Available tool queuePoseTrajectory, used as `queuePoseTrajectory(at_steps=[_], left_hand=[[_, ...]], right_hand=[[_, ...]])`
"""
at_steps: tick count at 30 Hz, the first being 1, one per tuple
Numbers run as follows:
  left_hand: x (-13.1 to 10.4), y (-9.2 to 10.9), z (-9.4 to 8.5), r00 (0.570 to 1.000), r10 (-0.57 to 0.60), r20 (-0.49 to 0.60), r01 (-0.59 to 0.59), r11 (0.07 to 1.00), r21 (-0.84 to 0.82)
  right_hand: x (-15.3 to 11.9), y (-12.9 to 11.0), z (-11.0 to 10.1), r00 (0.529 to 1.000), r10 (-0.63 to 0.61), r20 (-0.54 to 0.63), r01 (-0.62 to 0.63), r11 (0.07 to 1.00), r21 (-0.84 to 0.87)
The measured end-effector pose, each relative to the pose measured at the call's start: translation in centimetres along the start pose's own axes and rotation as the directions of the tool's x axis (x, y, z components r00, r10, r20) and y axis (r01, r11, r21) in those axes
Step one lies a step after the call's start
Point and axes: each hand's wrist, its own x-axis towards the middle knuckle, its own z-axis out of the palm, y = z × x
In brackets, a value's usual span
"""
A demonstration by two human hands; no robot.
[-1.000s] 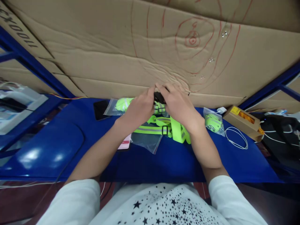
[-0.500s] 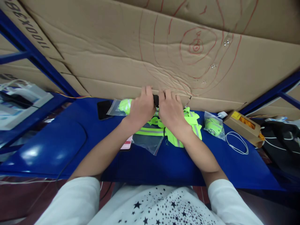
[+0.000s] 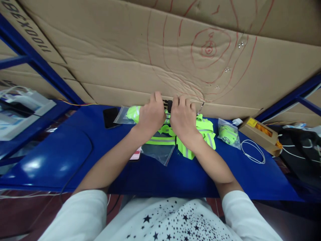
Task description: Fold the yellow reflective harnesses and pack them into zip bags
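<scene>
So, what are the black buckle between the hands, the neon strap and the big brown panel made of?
Black buckle: probably hard plastic, from its dark, molded-looking shape. Neon strap: seemingly flexible woven fabric, since it folds and loops; its grey stripe may be reflective. Brown panel: matte corrugated cardboard, most likely, given its creases and fold lines.

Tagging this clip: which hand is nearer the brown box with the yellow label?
Right. The right hand, at the black buckle, is left of the brown box; the left hand, across the buckle, is farther left.

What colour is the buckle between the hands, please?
The buckle is black, clearest in the head view.
</scene>
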Motion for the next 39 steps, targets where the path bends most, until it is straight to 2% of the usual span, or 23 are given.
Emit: queuePoseTrajectory(at_steps=[9, 12, 15, 19, 22, 25, 28, 31, 36, 39], left_hand=[[-0.2, -0.1, 0.3, 1.000, 0.015, 0.018, -0.013, 0.997, -0.079], [-0.3, -0.3, 0.8, 0.995, 0.100, -0.013, -0.101, 0.979, -0.176], [-0.4, -0.6, 1.4, 0.971, 0.228, -0.064, -0.237, 0.937, -0.257], [-0.2, -1.6, 1.1, 0.920, 0.385, -0.073, -0.385, 0.851, -0.357], [0.2, -2.8, 0.0, 0.881, 0.471, -0.039, -0.443, 0.796, -0.412], [0.5, -3.6, -0.7, 0.853, 0.520, -0.048, -0.485, 0.755, -0.442], [0.6, -3.6, -0.8, 0.855, 0.508, -0.104, -0.498, 0.747, -0.440], [0.3, -3.2, -0.8, 0.855, 0.507, -0.109, -0.496, 0.739, -0.455], [0.3, -3.5, -2.6, 0.807, 0.578, -0.122, -0.521, 0.598, -0.609], [1.0, -3.8, -3.2, 0.854, 0.512, -0.092, -0.414, 0.562, -0.716]], right_hand=[[-0.2, -0.6, 0.9, 0.998, 0.008, -0.057, -0.011, 0.999, -0.046], [0.0, -0.3, 1.0, 0.997, 0.038, -0.073, -0.043, 0.997, -0.059], [0.2, 0.1, 0.9, 0.995, 0.047, -0.087, -0.054, 0.996, -0.076], [0.5, 0.4, 0.6, 0.999, -0.041, -0.032, 0.041, 0.999, -0.026], [1.1, 1.2, 0.6, 0.990, -0.141, 0.028, 0.139, 0.988, 0.073], [1.7, 2.4, 0.7, 0.966, -0.257, 0.030, 0.245, 0.948, 0.203], [1.9, 3.2, 0.8, 0.947, -0.321, -0.018, 0.309, 0.893, 0.328], [2.0, 3.5, 1.0, 0.945, -0.325, -0.038, 0.315, 0.870, 0.379], [2.4, 4.6, 0.0, 0.925, -0.358, -0.128, 0.375, 0.803, 0.463], [2.5, 5.1, -1.2, 0.933, -0.299, -0.198, 0.358, 0.815, 0.456]])
